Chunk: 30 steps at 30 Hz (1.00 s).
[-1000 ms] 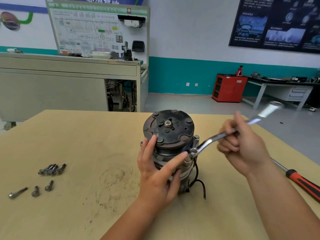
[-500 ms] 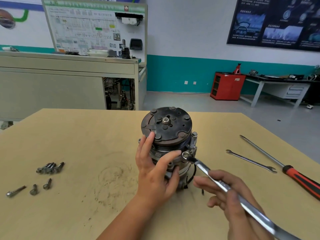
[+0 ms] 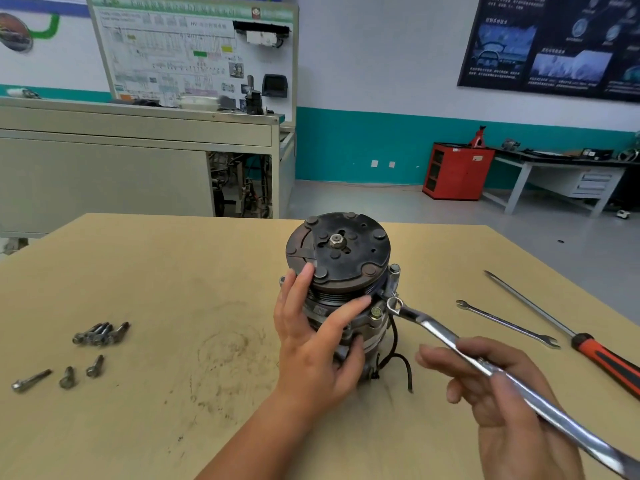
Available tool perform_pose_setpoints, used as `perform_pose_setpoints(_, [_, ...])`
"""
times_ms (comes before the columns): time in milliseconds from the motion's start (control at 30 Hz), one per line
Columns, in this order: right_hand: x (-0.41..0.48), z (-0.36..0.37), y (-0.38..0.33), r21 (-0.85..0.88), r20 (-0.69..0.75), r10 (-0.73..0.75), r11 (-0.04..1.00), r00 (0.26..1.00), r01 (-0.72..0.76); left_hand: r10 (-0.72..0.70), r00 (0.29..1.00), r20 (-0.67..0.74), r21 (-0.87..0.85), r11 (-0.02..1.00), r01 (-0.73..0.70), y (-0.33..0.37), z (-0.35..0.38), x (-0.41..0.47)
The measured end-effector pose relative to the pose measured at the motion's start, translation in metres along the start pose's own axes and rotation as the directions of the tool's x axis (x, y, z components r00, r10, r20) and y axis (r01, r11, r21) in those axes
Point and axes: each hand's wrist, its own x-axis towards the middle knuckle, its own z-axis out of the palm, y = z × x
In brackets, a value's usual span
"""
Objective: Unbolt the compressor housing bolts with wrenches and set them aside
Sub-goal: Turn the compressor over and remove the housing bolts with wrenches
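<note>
The compressor (image 3: pixel 337 271) stands upright on the table (image 3: pixel 173 271), its dark clutch plate facing up. The left hand (image 3: pixel 315 344) grips its near side: the forefinger reaches up to the plate's rim, the thumb lies across the grooved pulley and the other fingers wrap the body lower down. To the compressor's right, the right hand (image 3: pixel 498 393) pinches the shank of a wrench (image 3: pixel 450 337) between the thumb and loosely stretched fingers. The wrench's ring end sits just beside a brass-coloured bolt (image 3: pixel 375 312) on the housing flange. Further right of the compressor lie a slimmer spanner (image 3: pixel 505 323) and a red-handled screwdriver (image 3: pixel 588 344). Well off to its left, loose bolts (image 3: pixel 100 334) lie in a tight bunch, with three more bolts (image 3: pixel 65 375) scattered nearer me.
</note>
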Motion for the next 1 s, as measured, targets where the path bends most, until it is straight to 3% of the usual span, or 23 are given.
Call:
perform_pose_setpoints(167, [-0.004, 0.008, 0.002, -0.193, 0.102, -0.035, 0.980, 0.994, 0.054, 0.006, 1.000, 0.007, 0.014, 1.000, -0.006, 0.000, -0.001, 0.000])
perform_pose_setpoints(267, [0.003, 0.010, -0.002, -0.125, 0.097, -0.037, 0.991, 0.995, 0.049, 0.018, 1.000, 0.013, 0.023, 1.000, -0.018, 0.000, -0.002, 0.000])
perform_pose_setpoints(400, [0.042, 0.002, 0.000, 0.012, 0.108, 0.106, 0.994, 0.989, -0.108, 0.028, 1.000, 0.001, 0.011, 1.000, -0.028, 0.001, -0.001, 0.000])
perform_pose_setpoints(467, [0.075, 0.008, 0.005, -0.054, 0.093, 0.190, 0.981, 0.977, -0.186, 0.034, 0.999, -0.012, -0.010, 0.999, -0.034, 0.001, 0.000, 0.000])
perform_pose_setpoints(600, [0.120, 0.024, 0.024, -0.206, 0.306, 0.303, 0.947, 0.902, -0.248, 0.050, 0.999, 0.001, 0.006, 0.999, -0.050, 0.000, 0.000, 0.001])
perform_pose_setpoints(667, [0.128, 0.030, 0.026, -0.155, 0.367, 0.333, 0.942, 0.868, -0.296, 0.062, 0.998, 0.014, 0.020, 0.998, -0.062, -0.001, -0.001, 0.000])
perform_pose_setpoints(800, [0.110, 0.010, 0.007, 0.253, 0.345, 0.323, 0.873, 0.881, -0.418, 0.047, 0.999, 0.008, 0.010, 0.999, -0.047, -0.002, -0.001, -0.001])
perform_pose_setpoints(1000, [0.029, -0.015, -0.005, 0.247, 0.185, 0.150, 0.950, 0.971, -0.194, 0.016, 1.000, 0.006, -0.018, 1.000, -0.016, -0.002, -0.002, -0.001])
